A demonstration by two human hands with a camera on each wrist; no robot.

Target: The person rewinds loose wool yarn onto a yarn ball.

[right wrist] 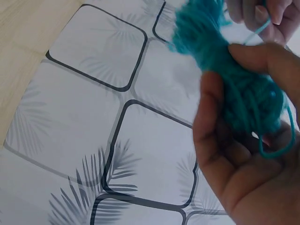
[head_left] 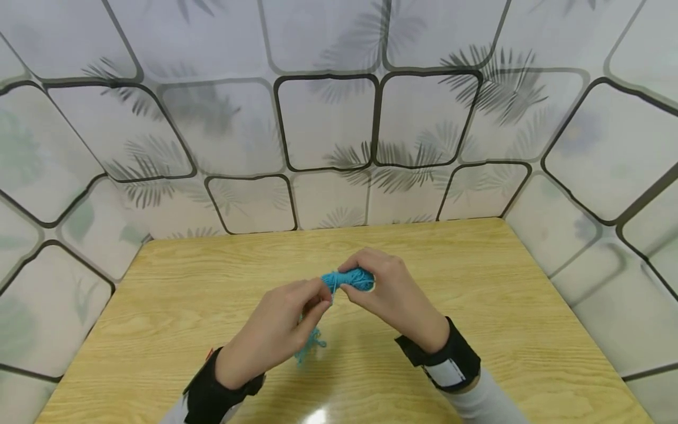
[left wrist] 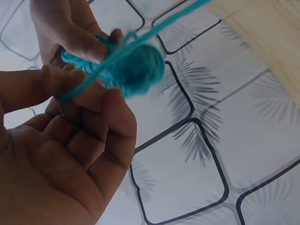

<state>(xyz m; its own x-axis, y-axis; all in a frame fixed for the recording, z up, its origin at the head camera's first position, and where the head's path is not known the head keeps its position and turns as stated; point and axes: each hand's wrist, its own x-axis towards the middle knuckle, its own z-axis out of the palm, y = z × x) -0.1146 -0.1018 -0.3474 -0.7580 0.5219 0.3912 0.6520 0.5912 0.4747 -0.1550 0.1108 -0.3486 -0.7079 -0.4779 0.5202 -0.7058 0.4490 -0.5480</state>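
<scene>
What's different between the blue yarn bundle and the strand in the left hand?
The yarn bundle is thick, with many strands gathered together; the strand is a single thin line.
The bundle is bunched and narrowed around its middle, while the strand looks nearly straight in the left wrist view.
The right hand grips the bundle; the left hand pinches the strand.
Both are blue.

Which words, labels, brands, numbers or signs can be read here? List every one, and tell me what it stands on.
None can be read.
Blue yarn bundle: no label in sight.
Right wristband: its pale patch shows no legible lettering.
Left wristband: a small red bit at its edge, too small to make out.
Wall covering: outlines and leaf prints, no lettering.
</scene>
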